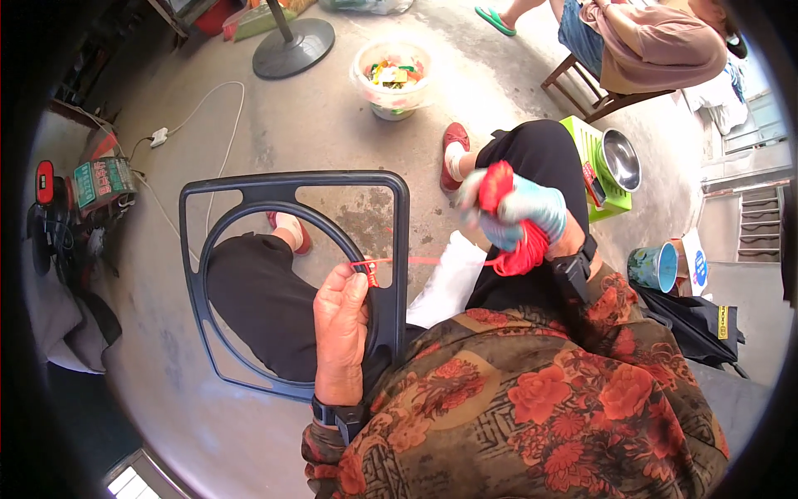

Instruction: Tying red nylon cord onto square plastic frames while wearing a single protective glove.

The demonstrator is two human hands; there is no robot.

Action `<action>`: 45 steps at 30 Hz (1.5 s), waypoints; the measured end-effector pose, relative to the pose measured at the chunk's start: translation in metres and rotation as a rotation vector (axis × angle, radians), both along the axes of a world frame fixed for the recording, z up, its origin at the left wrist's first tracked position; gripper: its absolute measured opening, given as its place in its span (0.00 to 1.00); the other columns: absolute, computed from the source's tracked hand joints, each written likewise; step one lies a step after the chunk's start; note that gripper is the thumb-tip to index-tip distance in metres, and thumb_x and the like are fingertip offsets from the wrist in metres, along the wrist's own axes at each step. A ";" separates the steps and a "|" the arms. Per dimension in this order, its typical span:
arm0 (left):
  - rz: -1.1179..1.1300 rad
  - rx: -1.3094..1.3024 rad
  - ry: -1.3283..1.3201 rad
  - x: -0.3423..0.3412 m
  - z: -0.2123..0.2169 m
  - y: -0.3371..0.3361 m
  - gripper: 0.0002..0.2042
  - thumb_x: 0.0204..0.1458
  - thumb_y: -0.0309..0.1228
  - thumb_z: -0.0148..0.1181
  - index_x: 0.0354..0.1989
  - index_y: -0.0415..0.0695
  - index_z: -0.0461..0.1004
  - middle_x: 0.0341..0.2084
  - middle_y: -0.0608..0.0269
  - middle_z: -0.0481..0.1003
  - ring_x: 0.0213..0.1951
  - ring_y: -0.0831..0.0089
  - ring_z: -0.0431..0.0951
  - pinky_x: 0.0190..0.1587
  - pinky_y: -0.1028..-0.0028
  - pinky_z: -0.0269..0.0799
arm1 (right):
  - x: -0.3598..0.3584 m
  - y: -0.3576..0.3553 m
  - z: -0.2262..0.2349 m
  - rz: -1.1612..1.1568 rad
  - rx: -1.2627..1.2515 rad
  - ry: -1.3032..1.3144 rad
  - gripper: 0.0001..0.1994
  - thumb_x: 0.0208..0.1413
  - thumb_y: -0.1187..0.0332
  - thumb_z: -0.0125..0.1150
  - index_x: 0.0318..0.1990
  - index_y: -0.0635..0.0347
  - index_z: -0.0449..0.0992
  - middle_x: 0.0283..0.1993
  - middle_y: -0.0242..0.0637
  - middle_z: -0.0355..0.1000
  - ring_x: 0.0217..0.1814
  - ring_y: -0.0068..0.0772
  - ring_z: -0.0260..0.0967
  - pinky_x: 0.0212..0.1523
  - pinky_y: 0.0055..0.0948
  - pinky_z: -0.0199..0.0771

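A dark plastic frame (402, 224), squarish with a round ring inside it, stands tilted over my left leg. My bare left hand (339, 328) is closed on the ring's right side, thumb and fingers pinching it where a few turns of red cord (372, 273) wrap round. From there a single strand runs taut to the right. My right hand (536, 204), in a pale blue-grey glove, grips a loose bundle of red cord (525, 251). Part of the bundle shows above the fingers and part hangs below. Motion blurs the right fingertips.
Ahead stands a tub (391, 79) lined with a clear bag and holding scraps. A round black stand base (293, 50) and a white cable (243, 108) lie beyond the frame. At right are a green stool (611, 204), a metal bowl (621, 158) and a seated person (657, 46).
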State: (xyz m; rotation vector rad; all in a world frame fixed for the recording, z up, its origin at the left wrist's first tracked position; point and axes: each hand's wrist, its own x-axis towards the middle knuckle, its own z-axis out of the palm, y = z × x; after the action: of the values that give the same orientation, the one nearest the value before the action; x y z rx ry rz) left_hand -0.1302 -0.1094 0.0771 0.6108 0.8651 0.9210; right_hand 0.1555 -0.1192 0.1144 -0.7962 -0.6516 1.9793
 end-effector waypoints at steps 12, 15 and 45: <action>0.039 -0.043 -0.107 -0.005 -0.004 0.000 0.02 0.56 0.23 0.53 0.32 0.38 0.71 0.28 0.63 0.75 0.30 0.80 0.74 0.35 0.82 0.70 | -0.016 0.016 -0.025 0.392 0.559 -1.309 0.14 0.45 0.59 0.63 0.26 0.62 0.70 0.23 0.43 0.70 0.29 0.41 0.70 0.33 0.34 0.68; 0.057 -0.084 -0.132 -0.006 -0.006 0.001 0.03 0.55 0.23 0.53 0.30 0.39 0.71 0.28 0.63 0.75 0.30 0.79 0.74 0.35 0.81 0.70 | -0.016 0.017 -0.027 0.357 0.421 -1.336 0.15 0.47 0.58 0.62 0.25 0.62 0.69 0.22 0.43 0.68 0.28 0.39 0.70 0.33 0.33 0.68; -0.233 -0.041 0.090 0.015 -0.004 -0.008 0.05 0.54 0.28 0.57 0.32 0.38 0.75 0.25 0.75 0.72 0.23 0.89 0.65 0.25 0.85 0.56 | -0.083 0.022 -0.068 -0.005 -0.093 0.318 0.26 0.58 0.67 0.53 0.63 0.63 0.55 0.57 0.42 0.64 0.51 0.34 0.70 0.53 0.29 0.71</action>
State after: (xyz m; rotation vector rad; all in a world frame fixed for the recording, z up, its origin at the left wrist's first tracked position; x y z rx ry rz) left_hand -0.1153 -0.1169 0.0733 0.7061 0.8706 0.6680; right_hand 0.0720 -0.0975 0.0462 -0.5190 -0.3718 2.0840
